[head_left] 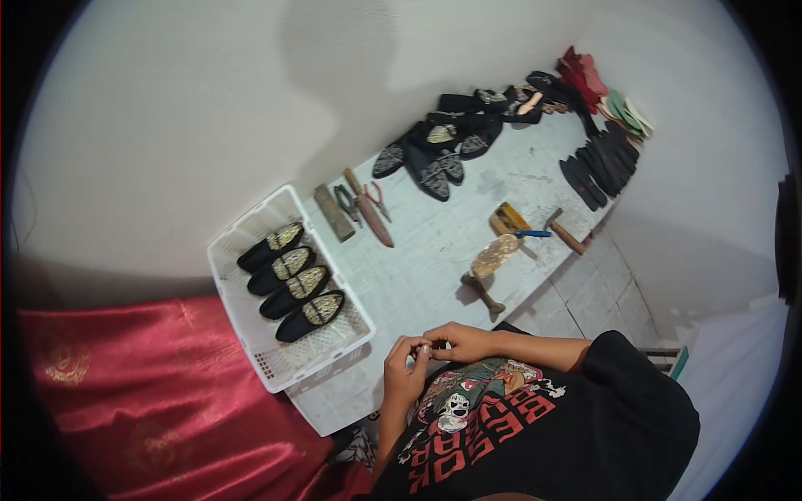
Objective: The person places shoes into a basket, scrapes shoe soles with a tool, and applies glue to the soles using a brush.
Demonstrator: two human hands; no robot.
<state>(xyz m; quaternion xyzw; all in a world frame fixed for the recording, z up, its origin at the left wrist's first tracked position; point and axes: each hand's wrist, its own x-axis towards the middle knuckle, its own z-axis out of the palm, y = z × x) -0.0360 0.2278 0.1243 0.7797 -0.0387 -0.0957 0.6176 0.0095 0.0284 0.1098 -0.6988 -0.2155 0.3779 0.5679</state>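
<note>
Close to my body, at the table's near edge, my left hand (403,367) and my right hand (455,341) meet at the fingertips. Both have curled fingers pressed together, and whatever may be between them is too small or hidden to make out. Left of them stands a white plastic basket (322,367), tilted in view, with several black shoes (301,290) with gold patterned fronts lying in a row. Ahead and to the right, a cobbler's iron stand (483,294) rests beside a tan, worn flat piece (495,254).
The white table (434,259) also bears a hammer (570,237), a yellow box (511,219), a blue-handled tool (533,234), red-handled pliers (376,199) and a wooden block (334,213). Patterned black shoes (434,182) line the wall; dark flat pieces (603,163) lie far right. Red cloth (167,376) hangs left.
</note>
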